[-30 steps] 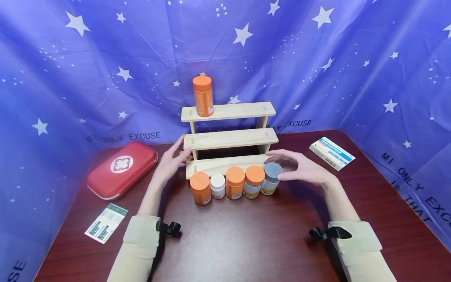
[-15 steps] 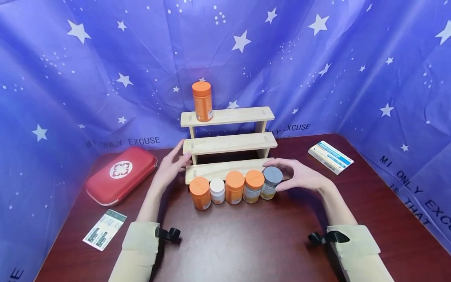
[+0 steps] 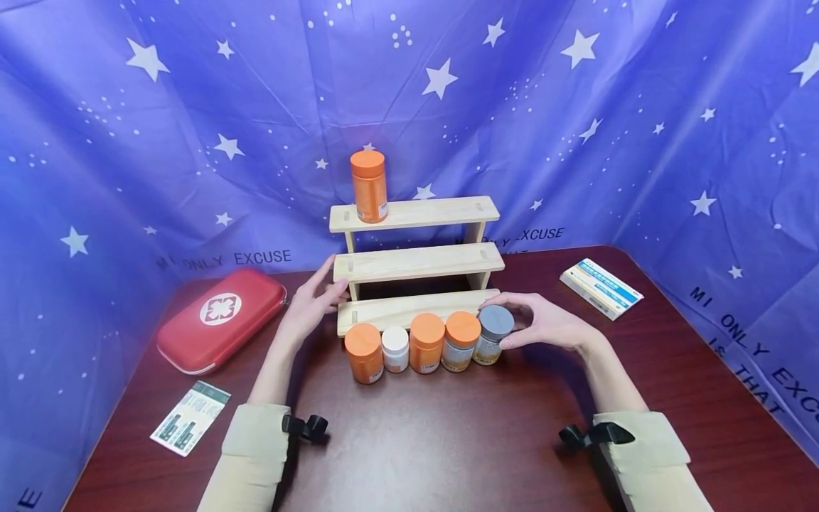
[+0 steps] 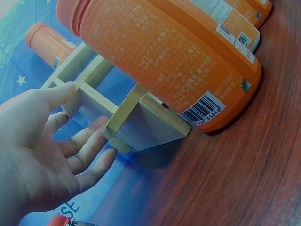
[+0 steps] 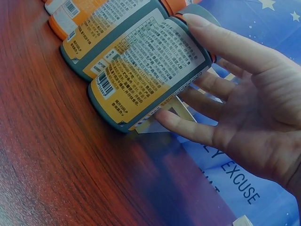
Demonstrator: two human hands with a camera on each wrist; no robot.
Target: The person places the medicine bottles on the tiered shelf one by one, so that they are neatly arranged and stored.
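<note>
My right hand (image 3: 544, 321) curves round the grey-lidded supplement bottle (image 3: 493, 340), the rightmost in a row; its thumb lies at the lid and its fingers reach behind, as the right wrist view shows. My left hand (image 3: 310, 302) touches the left end of a three-tier wooden rack (image 3: 419, 263), its fingers loosely bent, thumb by the middle tier. In front of the rack stand an orange bottle (image 3: 365, 355), a small white bottle (image 3: 395, 350), another orange bottle (image 3: 426, 345) and an orange-lidded grey bottle (image 3: 461, 343). One more orange bottle (image 3: 370, 188) stands on the top tier.
A red zip case (image 3: 220, 320) with a white cross emblem lies to the left, with a printed card (image 3: 190, 418) in front of it. At the right lies a blue and white medicine box (image 3: 601, 288). Blue starry cloth (image 3: 269, 92) encloses the table (image 3: 435, 455) behind.
My right hand has come in slightly and closed nearer round the grey-lidded bottle. The left hand stays at the rack. The whole head view has shifted a little downward.
</note>
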